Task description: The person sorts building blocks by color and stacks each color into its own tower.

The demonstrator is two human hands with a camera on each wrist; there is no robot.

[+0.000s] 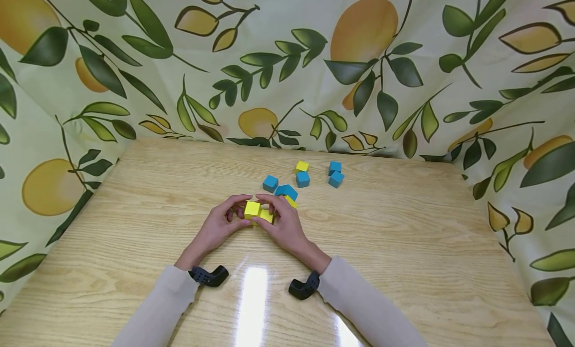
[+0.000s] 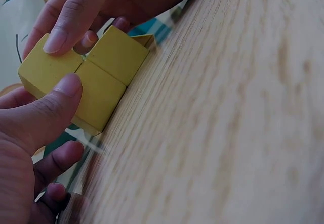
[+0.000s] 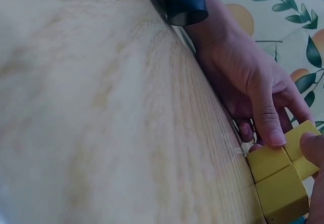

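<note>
Three yellow cubes sit together between the hands, two side by side on the table and an upper yellow cube [image 1: 252,208] on top of the left one. My left hand [image 1: 218,223] holds the upper cube from the left; its thumb lies low on the front face, by the seam with the lower left yellow cube [image 2: 104,102]. From the other side my right hand [image 1: 286,226] grips the same upper cube, thumb on its front. The lower right yellow cube [image 3: 282,193] stands below the right thumb. Fingers behind the stack are partly hidden.
Behind the right hand are blue pieces [image 1: 286,191] and another yellow piece [image 1: 291,201], partly covered. Farther back lie a loose blue cube [image 1: 270,183], several more blue cubes [image 1: 336,179] and a yellow cube [image 1: 302,167]. A patterned cloth [image 1: 278,77] hangs behind the wooden table [image 1: 404,237].
</note>
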